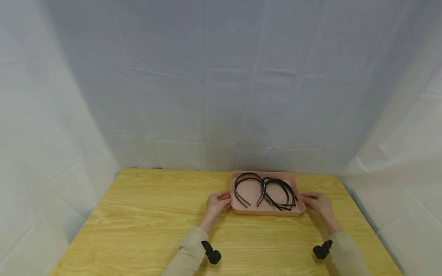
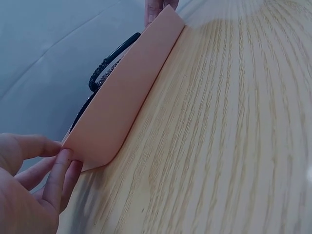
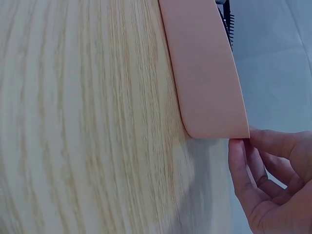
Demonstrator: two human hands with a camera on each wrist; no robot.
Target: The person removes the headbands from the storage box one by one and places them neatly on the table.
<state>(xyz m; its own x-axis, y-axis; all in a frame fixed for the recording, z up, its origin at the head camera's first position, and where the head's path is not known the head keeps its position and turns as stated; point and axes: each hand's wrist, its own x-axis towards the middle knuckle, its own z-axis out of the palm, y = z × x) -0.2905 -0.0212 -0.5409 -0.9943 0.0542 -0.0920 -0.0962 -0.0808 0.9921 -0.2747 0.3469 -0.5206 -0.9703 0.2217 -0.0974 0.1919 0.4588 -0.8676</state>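
A shallow pink tray (image 1: 267,212) lies on the table, toward its back edge. Inside it are several black headbands; one comb-toothed headband (image 1: 248,176) lies at the left, and others overlap on the right, among them a dark headband (image 1: 276,181). My left hand (image 1: 215,204) holds the tray's left end, its fingertips pinching the rim in the left wrist view. At the opposite end my right hand (image 1: 319,204) pinches the rim between thumb and fingers, as the right wrist view shows. In that view the tray wall (image 3: 209,73) hides most of the contents.
The wood-grain table (image 1: 152,214) extends to the left and in front of the tray. A pale sheet (image 1: 203,96) hangs behind it, with more sheeting on both sides. Each sleeve carries a small black wrist camera (image 1: 211,253).
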